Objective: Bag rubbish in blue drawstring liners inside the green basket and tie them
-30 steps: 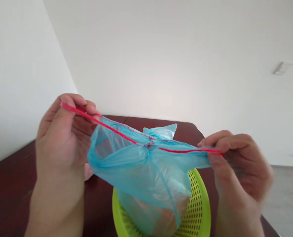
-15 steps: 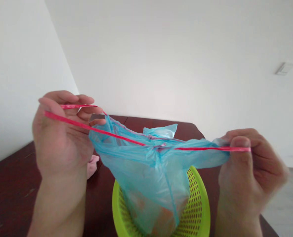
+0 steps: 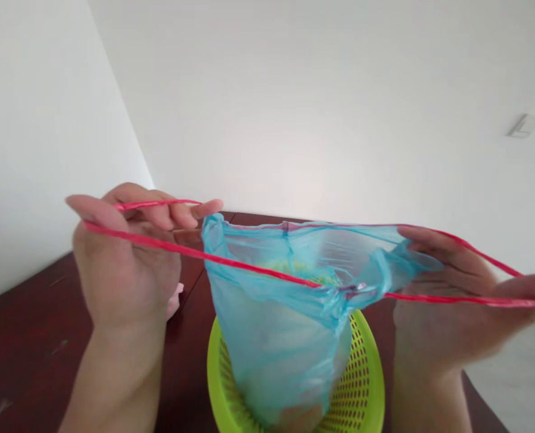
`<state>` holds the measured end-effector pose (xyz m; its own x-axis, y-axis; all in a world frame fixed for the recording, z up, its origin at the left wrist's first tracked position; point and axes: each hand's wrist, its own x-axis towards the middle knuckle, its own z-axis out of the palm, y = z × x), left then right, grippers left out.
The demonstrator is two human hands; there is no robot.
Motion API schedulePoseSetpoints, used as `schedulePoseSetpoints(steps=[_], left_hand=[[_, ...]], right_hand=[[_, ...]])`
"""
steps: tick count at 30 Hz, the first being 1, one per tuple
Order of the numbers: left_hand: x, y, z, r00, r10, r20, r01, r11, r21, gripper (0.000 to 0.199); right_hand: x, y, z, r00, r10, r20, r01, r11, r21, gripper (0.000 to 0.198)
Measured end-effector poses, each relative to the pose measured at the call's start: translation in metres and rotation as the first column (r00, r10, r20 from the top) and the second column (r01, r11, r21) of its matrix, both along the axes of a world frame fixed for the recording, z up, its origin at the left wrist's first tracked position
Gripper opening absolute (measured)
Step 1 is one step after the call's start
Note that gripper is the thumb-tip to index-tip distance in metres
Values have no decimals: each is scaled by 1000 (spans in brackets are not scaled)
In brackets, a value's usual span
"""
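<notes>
A translucent blue drawstring garbage bag (image 3: pixel 276 337) stands inside a lime-green perforated basket (image 3: pixel 361 373), its mouth spread above the rim. My left hand (image 3: pixel 136 258) has a loop of the red drawstring (image 3: pixel 231 262) hooked round its thumb, the fingers curled by the bag's left edge. On the other side my right hand (image 3: pixel 466 300) holds the opposite loop of drawstring on its thumb. Its fingers stretch toward the bag's right edge, partly behind the blue film. Both loops are taut. The basket's lower part lies outside the view.
The basket rests on a dark red-brown table (image 3: pixel 18 325). Behind my left wrist a pink item (image 3: pixel 175 300) lies on it, mostly hidden. White walls (image 3: pixel 294 108) rise behind, with a small white wall plate (image 3: pixel 525 125) at the right.
My right hand has moved right and opened from a pinch, drawing out its drawstring loop. The bag's mouth has widened. My left hand has shifted slightly right and down.
</notes>
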<state>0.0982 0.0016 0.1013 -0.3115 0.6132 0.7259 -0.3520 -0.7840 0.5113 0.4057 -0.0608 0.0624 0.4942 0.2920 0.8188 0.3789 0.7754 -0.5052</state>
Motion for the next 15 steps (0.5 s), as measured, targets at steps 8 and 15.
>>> schedulePoseSetpoints(steps=[8, 15], left_hand=[[1, 10, -10, 1000, 14, -14, -16, 993, -121, 62], [2, 8, -2, 993, 45, 107, -36, 996, -78, 40]], right_hand=[[-2, 8, 0, 976, -54, -209, 71, 994, 78, 68], [0, 18, 7, 791, -409, -455, 543, 812, 215, 67]])
